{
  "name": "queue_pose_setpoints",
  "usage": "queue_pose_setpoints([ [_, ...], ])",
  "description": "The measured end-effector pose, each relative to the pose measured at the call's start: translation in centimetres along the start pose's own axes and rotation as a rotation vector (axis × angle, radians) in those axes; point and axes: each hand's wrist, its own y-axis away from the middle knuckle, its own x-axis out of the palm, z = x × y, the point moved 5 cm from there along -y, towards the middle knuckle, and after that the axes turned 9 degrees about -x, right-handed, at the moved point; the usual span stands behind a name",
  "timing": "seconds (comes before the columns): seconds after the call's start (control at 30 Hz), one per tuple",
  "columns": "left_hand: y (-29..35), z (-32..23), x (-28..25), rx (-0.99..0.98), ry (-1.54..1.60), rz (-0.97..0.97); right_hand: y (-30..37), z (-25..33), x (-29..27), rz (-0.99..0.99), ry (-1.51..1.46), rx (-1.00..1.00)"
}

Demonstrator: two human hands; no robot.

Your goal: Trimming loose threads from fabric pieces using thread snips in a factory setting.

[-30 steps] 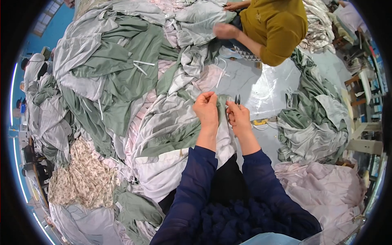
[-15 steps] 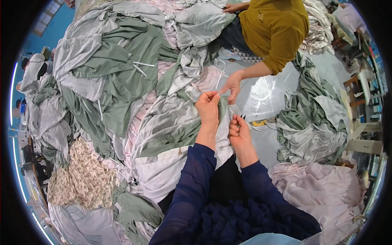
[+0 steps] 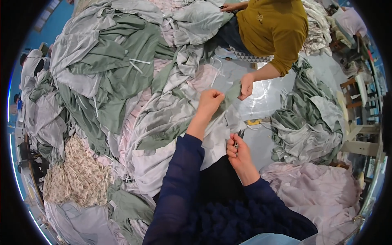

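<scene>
A sage-green and white cloth (image 3: 163, 118), perhaps a bed cover, lies heaped over my lap and in front of me. My left hand (image 3: 210, 102) is closed in a pinch on its green edge. Just beyond, a co-worker's hand (image 3: 246, 85) grips the same cloth's green corner, so the edge runs between us. Lower and to the right, my right hand (image 3: 239, 154) is closed around what look like small thread snips (image 3: 241, 133). Their dark tip pokes up past my fingers, and most of the tool is hidden in the palm. That hand is beside the cloth's white part.
The co-worker in a mustard top (image 3: 271, 28) stands ahead. A big green and white fabric heap (image 3: 122, 53) rises at left, with floral cloth (image 3: 77, 171) nearer. On the right are another green and white pile (image 3: 310, 126) and pale pink fabric (image 3: 314, 192). Grey floor (image 3: 261, 106) shows between.
The co-worker's hand has moved slightly right with the green corner. My left hand has shifted a little left, away from it; my right hand has dropped lower with the snips.
</scene>
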Motion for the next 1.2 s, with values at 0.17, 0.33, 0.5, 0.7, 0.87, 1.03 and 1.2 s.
queue_pose_setpoints([
  [0.17, 2.1, 1.2, 0.1, -0.056, -0.032, 0.078, 1.4, 0.4, -0.4, 0.019, 0.086, -0.074],
  [0.33, 3.8, 1.5, -0.1, -0.048, -0.034, 0.062, 4.1, -0.5, 0.8, 0.053, 0.212, -0.136],
  [0.5, 4.5, 1.6, 0.7, 0.059, -0.165, 0.056, 5.5, -1.1, 0.3, 0.112, 0.336, -0.271],
  [0.7, 5.2, 1.5, 1.5, 0.044, -0.311, 0.008, 5.7, -1.5, 0.2, 0.165, 0.349, -0.323],
  [0.87, 5.9, 0.8, 2.1, 0.104, -0.416, -0.06, 5.7, -1.4, 0.0, 0.159, 0.368, -0.332],
  [1.03, 6.3, 0.4, 2.4, 0.107, -0.56, -0.065, 5.8, -1.4, 0.2, 0.171, 0.371, -0.334],
  [1.2, 7.8, -0.9, 3.1, 0.198, -0.638, -0.084, 5.6, -1.4, 0.0, 0.172, 0.383, -0.351],
])
